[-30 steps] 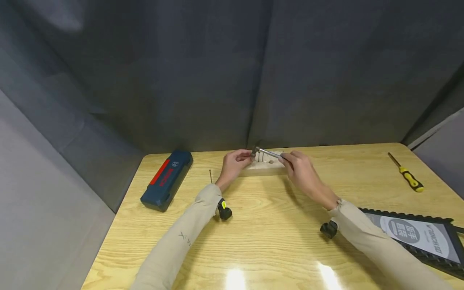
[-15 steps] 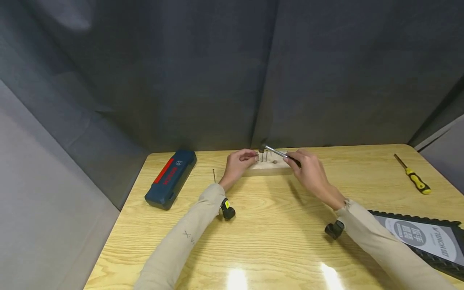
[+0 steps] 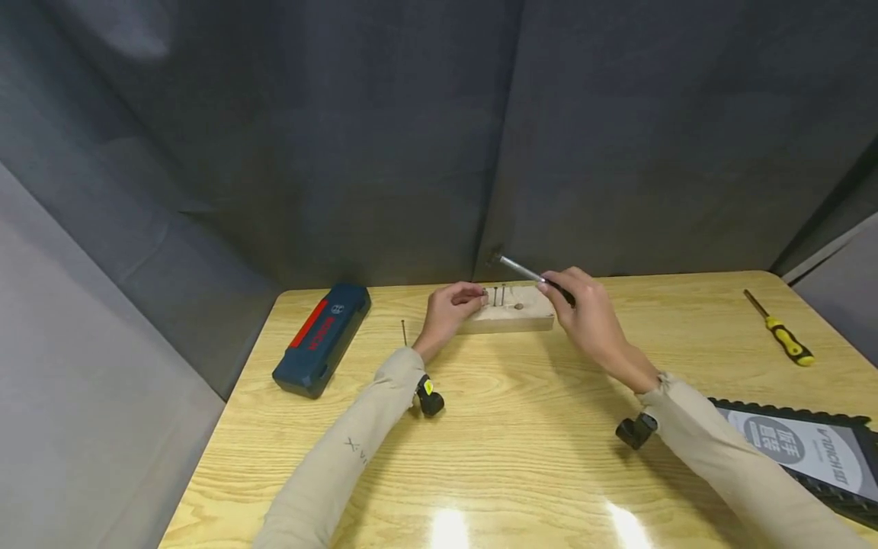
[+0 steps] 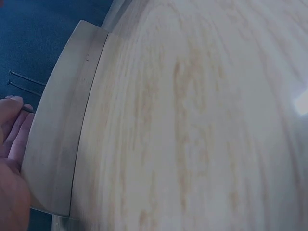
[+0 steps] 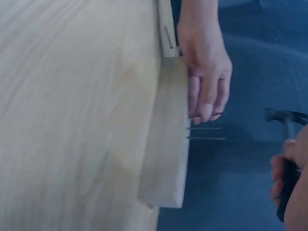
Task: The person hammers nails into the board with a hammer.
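A pale wooden block point(image 3: 511, 314) point(image 4: 57, 144) point(image 5: 169, 144) lies at the far middle of the table, with three nails point(image 3: 495, 295) point(image 5: 207, 126) standing in it. My left hand point(image 3: 449, 309) point(image 5: 206, 72) pinches the leftmost nail point(image 5: 217, 114) upright on the block. My right hand point(image 3: 583, 313) point(image 5: 291, 187) grips a small hammer point(image 3: 524, 271) point(image 5: 287, 120) by its black handle. Its metal head is raised above the nails. In the left wrist view my left fingers point(image 4: 14, 130) lie against the block's edge.
A blue and red tool case point(image 3: 321, 338) lies at the far left. A loose nail point(image 3: 404, 332) stands left of my left hand. A yellow screwdriver point(image 3: 780, 329) lies far right. A black-framed sheet point(image 3: 802, 450) sits near right. Dark curtain rises behind the table point(image 3: 521, 450).
My right hand has lifted the hammer from just above the nails to higher over the block. My left hand stays at the leftmost nail.
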